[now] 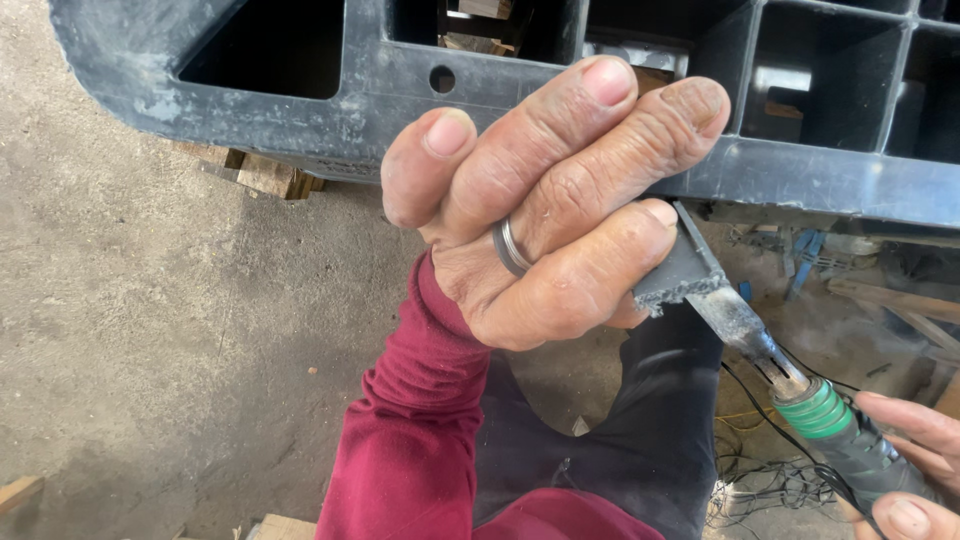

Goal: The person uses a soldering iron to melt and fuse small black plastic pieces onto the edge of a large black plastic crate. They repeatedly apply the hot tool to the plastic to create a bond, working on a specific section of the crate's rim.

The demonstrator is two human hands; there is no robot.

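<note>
My left hand [545,215], in a dark red sleeve and wearing a metal ring, pinches a small jagged piece of black plastic [677,278] between thumb and forefinger, right under the edge of a big black plastic pallet [330,105]. My right hand [915,465], at the lower right corner, grips the green and black handle of a heating iron [840,435]. Its flat metal blade [728,310] lies against the black plastic piece. Thin smoke drifts at the right.
Wooden blocks [265,172] prop the pallet above a dusty concrete floor [150,330]. Black cables [770,470] trail on the floor near my dark trousers [620,440]. Blue-handled tools [805,255] and wooden slats [890,305] lie at the right.
</note>
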